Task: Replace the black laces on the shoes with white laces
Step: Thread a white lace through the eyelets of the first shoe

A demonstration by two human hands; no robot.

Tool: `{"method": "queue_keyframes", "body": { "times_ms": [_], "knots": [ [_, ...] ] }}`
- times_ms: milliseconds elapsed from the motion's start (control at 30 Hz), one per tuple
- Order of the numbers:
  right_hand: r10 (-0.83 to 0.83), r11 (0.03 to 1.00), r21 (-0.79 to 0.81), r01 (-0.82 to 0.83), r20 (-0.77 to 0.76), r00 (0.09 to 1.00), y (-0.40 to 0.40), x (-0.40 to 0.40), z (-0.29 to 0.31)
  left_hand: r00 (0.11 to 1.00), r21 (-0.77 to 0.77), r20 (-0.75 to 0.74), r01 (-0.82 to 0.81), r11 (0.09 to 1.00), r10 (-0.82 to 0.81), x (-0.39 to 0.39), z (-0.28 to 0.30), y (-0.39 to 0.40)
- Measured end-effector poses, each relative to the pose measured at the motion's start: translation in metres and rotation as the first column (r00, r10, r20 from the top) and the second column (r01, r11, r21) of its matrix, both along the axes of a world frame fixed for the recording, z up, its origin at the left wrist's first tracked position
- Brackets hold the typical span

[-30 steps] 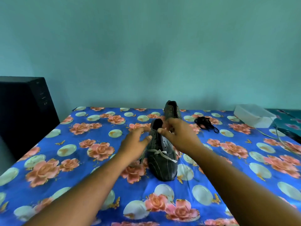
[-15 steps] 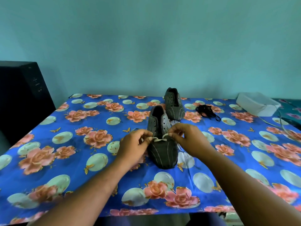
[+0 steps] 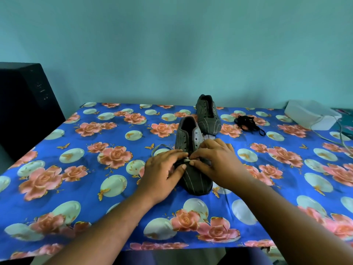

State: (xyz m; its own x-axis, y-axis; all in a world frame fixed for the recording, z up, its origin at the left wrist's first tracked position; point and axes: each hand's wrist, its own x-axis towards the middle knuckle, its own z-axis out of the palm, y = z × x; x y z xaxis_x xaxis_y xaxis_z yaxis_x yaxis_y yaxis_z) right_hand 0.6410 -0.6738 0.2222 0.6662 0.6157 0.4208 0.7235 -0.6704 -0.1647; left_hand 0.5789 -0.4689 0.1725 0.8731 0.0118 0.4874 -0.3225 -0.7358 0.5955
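Observation:
A dark striped shoe (image 3: 194,176) lies toe toward me on the flowered tablecloth (image 3: 95,169). A white lace (image 3: 186,160) crosses its lowest eyelets. My left hand (image 3: 162,171) pinches the lace at the left side of the shoe. My right hand (image 3: 215,161) pinches it at the right side, fingertips almost meeting over the vamp. A loose part of the lace (image 3: 160,147) loops on the cloth to the left of the shoe. The second shoe (image 3: 207,115) stands farther back, unlaced. A heap of black laces (image 3: 248,122) lies to its right.
A black box-shaped unit (image 3: 24,109) stands off the table's left edge. A white box (image 3: 311,116) with a cable (image 3: 336,138) sits at the back right. A wall closes off the far side. The table's front edge runs just below my forearms.
Both hands came down from the shoe's opening to its lowest eyelets and closed in on the white lace. The camera tilted, so the table sits lower in view.

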Motion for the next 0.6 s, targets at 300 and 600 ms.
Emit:
{"method": "queue_keyframes", "body": {
  "times_ms": [300, 600],
  "knots": [
    [0.074, 0.972, 0.231, -0.037, -0.152, 0.986, 0.007, 0.003, -0.006, 0.997, 0.084, -0.065, -0.028, 0.996, 0.033, -0.004, 0.0, -0.003],
    [0.217, 0.945, 0.313, -0.093, -0.388, 0.896, 0.001, 0.004, -0.011, 0.996, 0.113, -0.078, -0.029, 0.993, 0.038, -0.003, -0.002, -0.004]
  ]
}}
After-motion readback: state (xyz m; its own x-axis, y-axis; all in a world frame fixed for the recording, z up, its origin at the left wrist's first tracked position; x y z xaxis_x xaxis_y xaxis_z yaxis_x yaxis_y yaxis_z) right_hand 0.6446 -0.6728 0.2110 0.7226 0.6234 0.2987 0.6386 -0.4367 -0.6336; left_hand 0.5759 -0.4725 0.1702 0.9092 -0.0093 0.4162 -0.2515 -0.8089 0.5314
